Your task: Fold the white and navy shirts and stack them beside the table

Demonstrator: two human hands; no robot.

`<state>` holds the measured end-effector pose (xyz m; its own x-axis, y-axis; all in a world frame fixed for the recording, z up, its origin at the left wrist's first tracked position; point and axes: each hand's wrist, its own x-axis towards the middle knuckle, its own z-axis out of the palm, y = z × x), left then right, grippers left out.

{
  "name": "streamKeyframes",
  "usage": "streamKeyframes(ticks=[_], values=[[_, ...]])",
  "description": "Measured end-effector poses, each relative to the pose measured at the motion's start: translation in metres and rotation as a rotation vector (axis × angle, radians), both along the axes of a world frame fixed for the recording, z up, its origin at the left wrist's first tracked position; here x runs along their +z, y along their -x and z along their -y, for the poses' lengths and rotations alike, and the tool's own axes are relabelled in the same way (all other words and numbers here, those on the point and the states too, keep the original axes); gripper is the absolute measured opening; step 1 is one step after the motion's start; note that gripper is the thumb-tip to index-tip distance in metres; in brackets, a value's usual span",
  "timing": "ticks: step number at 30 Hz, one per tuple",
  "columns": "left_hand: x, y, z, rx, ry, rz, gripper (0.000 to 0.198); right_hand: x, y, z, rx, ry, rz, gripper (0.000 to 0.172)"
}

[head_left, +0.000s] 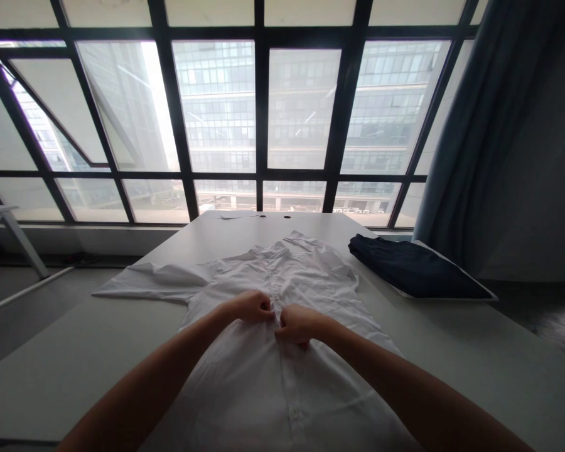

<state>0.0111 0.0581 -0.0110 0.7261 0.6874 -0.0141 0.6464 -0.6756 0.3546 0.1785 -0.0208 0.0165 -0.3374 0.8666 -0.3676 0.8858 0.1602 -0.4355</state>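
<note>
A white button-up shirt [235, 376] lies front side up across the table, its collar at the far end and one sleeve stretched out to the left. At the middle of its button placket, my left hand [254, 306] is closed, pinching the fabric. Close beside it on the right, my right hand [300, 325] also pinches the placket with curled fingers. The fingertips hide whatever button or buttonhole may lie between them. Nearer to me the placket runs on down, and a button shows faintly near the bottom of the view.
A folded dark navy garment [409, 267] lies on a thin white sheet at the table's right side. The white table [452, 351] reaches toward a large window wall. A blue curtain [471, 144] hangs at right. Another table's white leg [26, 245] stands at left.
</note>
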Motion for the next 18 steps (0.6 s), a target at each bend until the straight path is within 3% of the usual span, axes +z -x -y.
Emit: streamKeyframes(ticks=[5,8,13,18], values=[[0.010,-0.003,0.021,0.051,-0.107,-0.032,0.022,-0.012,-0.014,-0.008,-0.099,0.191,-0.239,0.024],[0.018,-0.007,0.033,0.046,-0.081,-0.059,0.019,-0.021,-0.025,-0.019,-0.172,0.184,-0.352,0.021],[0.018,-0.012,0.027,0.087,-0.094,-0.142,0.019,-0.026,-0.028,-0.032,-0.201,-0.013,-0.282,0.023],[0.007,-0.013,0.023,0.238,-0.238,-0.053,0.020,-0.032,-0.023,-0.030,-0.161,-0.546,-0.218,0.021]])
